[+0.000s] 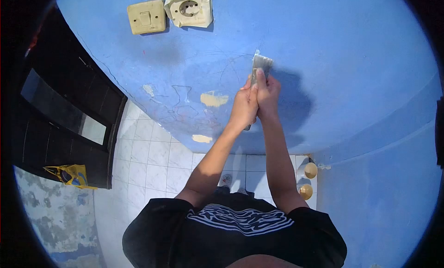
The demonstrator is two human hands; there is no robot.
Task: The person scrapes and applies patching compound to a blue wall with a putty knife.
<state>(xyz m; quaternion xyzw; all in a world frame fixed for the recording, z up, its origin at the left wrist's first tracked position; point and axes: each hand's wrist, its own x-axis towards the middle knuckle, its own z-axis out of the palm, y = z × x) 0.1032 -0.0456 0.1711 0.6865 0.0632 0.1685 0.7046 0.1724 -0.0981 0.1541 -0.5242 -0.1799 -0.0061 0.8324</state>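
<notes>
Both of my hands grip one putty knife (pixel 262 61), its flat metal blade angled up against the blue wall (pixel 342 50). My left hand (pixel 244 106) is closed around the handle, lower down. My right hand (pixel 268 94) is closed higher up, with its thumb laid along the blade. The end of the handle pokes out below my hands. A small pale mark shows on the wall at the blade's upper left corner. To the left are a cream bare patch (pixel 214 99) and a smaller one (pixel 202 138), among scribbled lines.
A light switch (pixel 146 17) and a socket (pixel 189 9) are on the wall at upper left. Dark cabinet doors (pixel 64 106) stand at left, with a yellow bag (pixel 71 174) below. Two round containers (pixel 310 170) sit on the white tile floor (pixel 157 152).
</notes>
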